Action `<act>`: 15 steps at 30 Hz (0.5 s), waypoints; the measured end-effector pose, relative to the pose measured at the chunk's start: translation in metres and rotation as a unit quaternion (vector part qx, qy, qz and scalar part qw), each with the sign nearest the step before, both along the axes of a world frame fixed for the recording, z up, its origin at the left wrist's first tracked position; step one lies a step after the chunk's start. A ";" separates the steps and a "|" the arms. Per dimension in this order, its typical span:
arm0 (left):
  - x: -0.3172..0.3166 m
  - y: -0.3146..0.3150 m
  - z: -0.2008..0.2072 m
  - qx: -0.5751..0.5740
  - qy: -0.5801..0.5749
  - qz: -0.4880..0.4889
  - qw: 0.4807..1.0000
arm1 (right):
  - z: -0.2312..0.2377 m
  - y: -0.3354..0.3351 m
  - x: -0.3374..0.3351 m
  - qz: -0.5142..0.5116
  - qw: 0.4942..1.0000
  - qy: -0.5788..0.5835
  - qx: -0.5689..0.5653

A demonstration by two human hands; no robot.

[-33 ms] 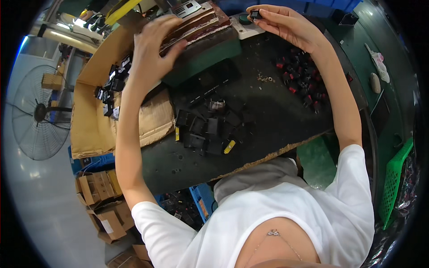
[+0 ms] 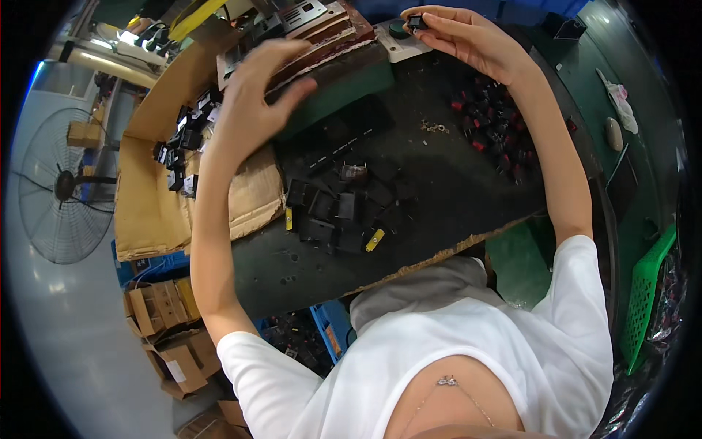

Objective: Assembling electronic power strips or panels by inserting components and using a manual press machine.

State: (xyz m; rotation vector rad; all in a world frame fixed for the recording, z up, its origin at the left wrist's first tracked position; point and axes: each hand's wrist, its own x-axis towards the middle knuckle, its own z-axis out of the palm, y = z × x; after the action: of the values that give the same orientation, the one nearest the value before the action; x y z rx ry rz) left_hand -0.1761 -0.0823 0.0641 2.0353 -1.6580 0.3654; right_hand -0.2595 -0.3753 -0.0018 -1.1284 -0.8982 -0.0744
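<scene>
My left hand [image 2: 252,102] hovers at the near left of a stacked brown and metal fixture [image 2: 318,33]. Its thumb and fingers are spread, slightly smeared by motion, and nothing shows between them. At the far middle, my right hand [image 2: 475,45] pinches a small black block-shaped part [image 2: 416,23] between thumb and fingertips. That part is beside a round dark green button on a pale base [image 2: 400,31]. A pile of black plastic housings [image 2: 338,212], two with yellow pieces, lies on the dark table [image 2: 431,183]. Small black and red parts [image 2: 501,132] are heaped beside my right forearm.
A cut-open cardboard box [image 2: 252,197] at the left holds several black parts with pale faces [image 2: 183,139]. Tiny brass-coloured pieces [image 2: 433,127] lie mid-table. A fan [image 2: 66,185] stands far left; a green basket [image 2: 647,300] is at the right. A blue crate [image 2: 330,329] sits below the table.
My left hand has shifted a little to the right and nearer, uncovering more of the fixture's metal top. The right hand stays almost in place with the small black part.
</scene>
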 end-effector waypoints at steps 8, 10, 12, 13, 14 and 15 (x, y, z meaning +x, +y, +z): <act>-0.064 0.014 -0.015 0.304 0.162 -0.035 0.938 | 0.026 0.023 -0.027 -0.200 0.895 0.397 0.026; -0.062 0.016 -0.021 0.303 0.160 -0.050 0.938 | 0.023 0.021 -0.025 -0.194 0.900 0.390 0.025; -0.062 0.015 -0.021 0.305 0.179 -0.062 0.933 | 0.022 0.021 -0.026 -0.187 0.905 0.382 0.024; -0.060 0.015 -0.023 0.306 0.179 -0.060 0.933 | 0.025 0.024 -0.027 -0.193 0.899 0.393 0.024; -0.057 0.015 -0.028 0.284 0.149 -0.091 0.943 | 0.027 0.026 -0.028 -0.199 0.893 0.403 0.024; -0.056 0.015 -0.030 0.263 0.119 -0.121 0.950 | 0.026 0.026 -0.027 -0.198 0.893 0.403 0.024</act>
State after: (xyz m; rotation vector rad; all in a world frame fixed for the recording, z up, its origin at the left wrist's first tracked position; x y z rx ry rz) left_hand -0.2317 -0.0671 0.0340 2.0804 -1.9617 -0.4401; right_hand -0.2866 -0.3492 0.0241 -1.1378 0.0805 0.0415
